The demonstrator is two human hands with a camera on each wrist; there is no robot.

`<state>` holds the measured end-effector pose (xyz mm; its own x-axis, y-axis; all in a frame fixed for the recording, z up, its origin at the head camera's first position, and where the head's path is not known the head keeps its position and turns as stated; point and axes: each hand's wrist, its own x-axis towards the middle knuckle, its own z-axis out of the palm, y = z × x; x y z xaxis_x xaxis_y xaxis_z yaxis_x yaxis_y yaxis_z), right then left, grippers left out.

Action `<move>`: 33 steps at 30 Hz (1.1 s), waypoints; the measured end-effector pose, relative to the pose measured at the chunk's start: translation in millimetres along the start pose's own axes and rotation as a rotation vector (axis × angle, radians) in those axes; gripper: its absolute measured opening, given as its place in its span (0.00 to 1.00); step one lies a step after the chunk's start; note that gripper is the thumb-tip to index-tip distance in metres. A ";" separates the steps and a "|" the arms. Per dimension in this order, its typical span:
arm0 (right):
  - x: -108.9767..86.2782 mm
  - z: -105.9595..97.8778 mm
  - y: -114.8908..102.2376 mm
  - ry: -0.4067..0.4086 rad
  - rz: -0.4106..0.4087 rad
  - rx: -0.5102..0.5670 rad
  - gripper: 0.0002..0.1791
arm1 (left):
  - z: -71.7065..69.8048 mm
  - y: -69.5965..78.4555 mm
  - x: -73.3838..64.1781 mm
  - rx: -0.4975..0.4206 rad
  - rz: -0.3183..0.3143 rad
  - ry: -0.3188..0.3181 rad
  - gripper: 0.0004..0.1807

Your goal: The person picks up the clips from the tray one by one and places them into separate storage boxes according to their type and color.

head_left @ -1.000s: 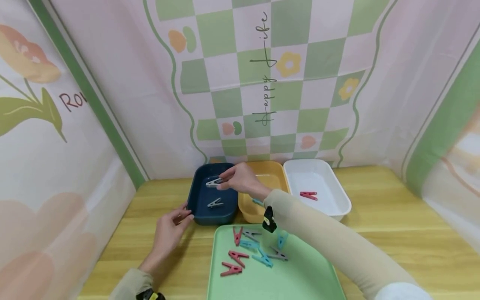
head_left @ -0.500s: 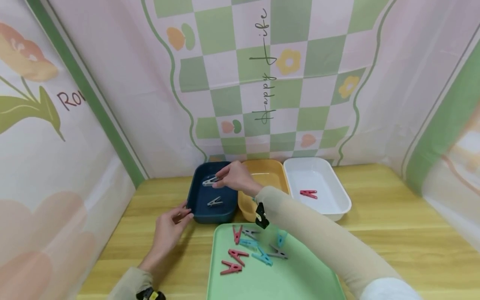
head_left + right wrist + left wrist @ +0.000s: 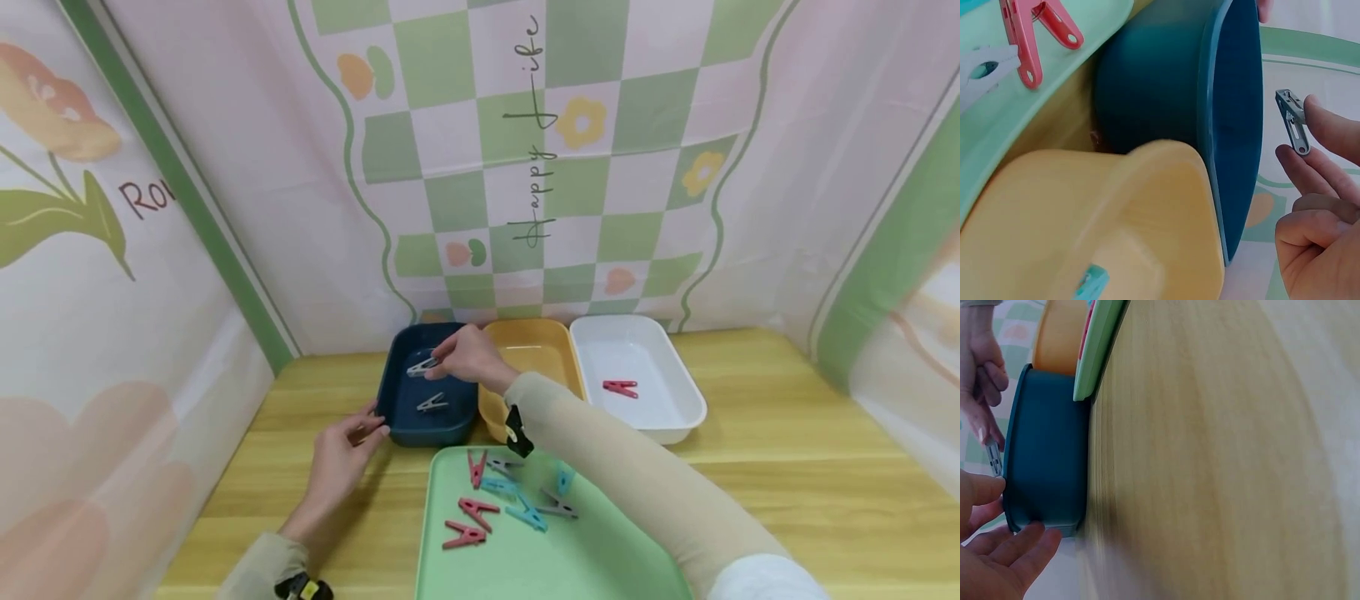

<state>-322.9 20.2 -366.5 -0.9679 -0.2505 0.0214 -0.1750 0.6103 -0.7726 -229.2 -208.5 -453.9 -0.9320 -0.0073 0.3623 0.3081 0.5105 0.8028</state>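
Fingers of the right hand [image 3: 472, 360] pinch a grey clip [image 3: 420, 367] above the navy bin [image 3: 429, 436], eleven o'clock from the tray [image 3: 555, 562]; the left hand [image 3: 341, 458] touches the bin, fingers parted. Three clips [image 3: 620, 389] lie binned; eight visible clips [image 3: 465, 536] remain.

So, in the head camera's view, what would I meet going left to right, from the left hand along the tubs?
Left hand, dark blue tub, yellow tub, white tub with a red clothespin inside.

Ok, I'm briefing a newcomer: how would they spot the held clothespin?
Find the navy bin, leftmost of three at the back. Over it, the right grip pinches a gray clothespin. Only this one is held; its gray neighbour lies inside the bin.
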 end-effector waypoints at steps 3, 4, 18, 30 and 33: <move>-0.7 1.6 1.5 -0.007 0.003 -0.016 0.16 | 1.2 1.9 0.7 -0.004 0.002 -0.003 0.06; -1.0 3.0 2.1 -0.008 0.005 -0.017 0.16 | 1.1 2.2 0.2 -0.003 0.003 -0.004 0.06; -2.6 9.7 3.2 -0.030 0.008 -0.022 0.25 | -1.1 1.9 -0.7 0.008 0.016 -0.004 0.07; -36.6 -28.8 -2.8 -0.032 -0.129 0.085 0.11 | 1.3 1.7 -2.0 -0.005 0.032 0.009 0.07; -50.2 -40.5 -4.9 -0.007 -0.191 0.047 0.08 | 0.7 2.2 -1.6 0.004 0.026 0.006 0.08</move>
<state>-280.7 60.3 -338.1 -0.9166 -0.3639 0.1657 -0.3465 0.5157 -0.7836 -227.1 -206.7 -453.0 -0.9224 0.0009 0.3862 0.3317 0.5138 0.7912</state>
